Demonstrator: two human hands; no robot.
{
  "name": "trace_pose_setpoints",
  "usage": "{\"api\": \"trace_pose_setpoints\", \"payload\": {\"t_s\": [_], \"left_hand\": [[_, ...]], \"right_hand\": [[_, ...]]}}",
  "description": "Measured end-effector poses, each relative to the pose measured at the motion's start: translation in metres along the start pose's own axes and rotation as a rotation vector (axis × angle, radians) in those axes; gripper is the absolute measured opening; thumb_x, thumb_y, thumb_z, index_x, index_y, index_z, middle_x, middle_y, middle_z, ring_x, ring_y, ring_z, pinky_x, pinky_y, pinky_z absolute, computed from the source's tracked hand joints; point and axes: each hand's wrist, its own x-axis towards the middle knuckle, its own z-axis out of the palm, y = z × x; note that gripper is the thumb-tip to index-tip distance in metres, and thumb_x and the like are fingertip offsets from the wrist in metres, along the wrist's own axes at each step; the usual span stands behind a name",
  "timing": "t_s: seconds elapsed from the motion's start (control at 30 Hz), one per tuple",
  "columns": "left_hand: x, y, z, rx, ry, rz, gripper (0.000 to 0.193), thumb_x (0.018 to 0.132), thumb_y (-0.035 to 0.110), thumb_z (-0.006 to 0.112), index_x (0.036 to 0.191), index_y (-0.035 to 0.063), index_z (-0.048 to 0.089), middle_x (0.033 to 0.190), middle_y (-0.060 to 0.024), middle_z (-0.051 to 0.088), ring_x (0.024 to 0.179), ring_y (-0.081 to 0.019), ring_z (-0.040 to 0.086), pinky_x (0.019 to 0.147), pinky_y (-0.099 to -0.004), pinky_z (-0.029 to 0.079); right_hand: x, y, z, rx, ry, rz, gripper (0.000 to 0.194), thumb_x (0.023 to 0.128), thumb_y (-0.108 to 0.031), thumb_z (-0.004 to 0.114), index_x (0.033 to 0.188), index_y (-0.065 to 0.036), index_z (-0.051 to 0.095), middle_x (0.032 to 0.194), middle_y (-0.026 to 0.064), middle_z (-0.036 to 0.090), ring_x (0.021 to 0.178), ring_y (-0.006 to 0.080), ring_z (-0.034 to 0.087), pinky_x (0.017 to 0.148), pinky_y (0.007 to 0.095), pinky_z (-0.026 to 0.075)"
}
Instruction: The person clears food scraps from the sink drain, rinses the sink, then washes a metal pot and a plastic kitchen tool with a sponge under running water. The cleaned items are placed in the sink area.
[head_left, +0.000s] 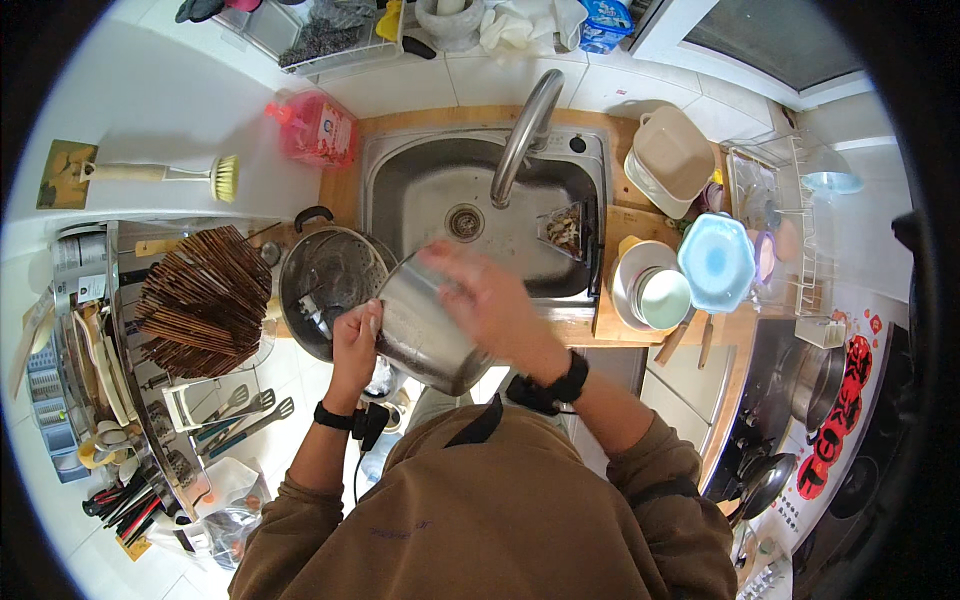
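My left hand (355, 341) grips the side of a stainless steel basin (420, 330), which is tilted in front of my body at the sink's front edge. Blurred by motion, my right hand (487, 300) is at the basin's right side with its fingers apart. I see nothing held in it, and cannot tell whether it touches the metal. Beyond the basin lies the steel sink (420, 187) with a drain (465, 223) and a curved faucet (525, 142). A strainer caddy with food scraps (564, 231) sits at its right wall.
Left of the basin stands a dark pan (330, 262) with a perforated insert. Stacked bowls (664, 298), a blue plate (718, 262) and a cream baking dish (675, 154) crowd the right counter. A pink soap bottle (319, 129) stands back left, near a hanging brush (165, 172).
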Motion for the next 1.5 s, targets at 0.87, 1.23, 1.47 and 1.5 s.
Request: {"api": "trace_pose_setpoints", "payload": {"t_s": [0.87, 1.23, 1.47, 1.5], "left_hand": [[0.012, 0.013, 0.009, -0.585, 0.233, -0.156, 0.043, 0.109, 0.04, 0.051, 0.125, 0.0012, 0.061, 0.115, -0.0073, 0.068, 0.103, -0.0195, 0.068, 0.088, -0.0372, 0.058], [0.016, 0.028, 0.007, -0.605, 0.302, -0.162, 0.05, 0.109, 0.045, 0.048, 0.131, 0.0016, 0.057, 0.126, -0.0104, 0.064, 0.112, -0.0234, 0.066, 0.093, -0.0416, 0.058], [0.015, 0.018, 0.008, -0.626, 0.306, -0.164, 0.046, 0.11, 0.042, 0.05, 0.125, 0.0002, 0.061, 0.119, -0.0097, 0.068, 0.106, -0.0202, 0.068, 0.089, -0.0364, 0.058], [0.015, 0.018, 0.01, -0.612, 0.3, -0.134, 0.045, 0.11, 0.041, 0.05, 0.125, 0.0004, 0.062, 0.119, -0.0094, 0.069, 0.105, -0.0197, 0.068, 0.089, -0.0356, 0.058]], "right_hand": [[-0.009, 0.019, 0.001, 0.08, 0.337, -0.071, 0.059, 0.102, -0.023, 0.05, 0.156, -0.003, 0.039, 0.162, 0.0212, 0.036, 0.154, 0.0431, 0.024, 0.126, 0.0514, 0.018], [-0.01, 0.027, 0.016, -0.109, 0.214, -0.218, 0.062, 0.102, -0.015, 0.051, 0.16, -0.002, 0.031, 0.166, 0.0199, 0.028, 0.153, 0.0435, 0.025, 0.127, 0.0484, 0.019], [-0.028, 0.012, 0.028, -0.061, 0.166, -0.228, 0.065, 0.101, -0.013, 0.05, 0.161, 0.0, 0.027, 0.166, 0.0233, 0.026, 0.154, 0.044, 0.023, 0.126, 0.0518, 0.019], [-0.025, 0.01, 0.031, -0.061, 0.12, -0.271, 0.065, 0.101, -0.013, 0.05, 0.161, 0.0, 0.027, 0.166, 0.0233, 0.027, 0.154, 0.0443, 0.023, 0.126, 0.0525, 0.02]]}}
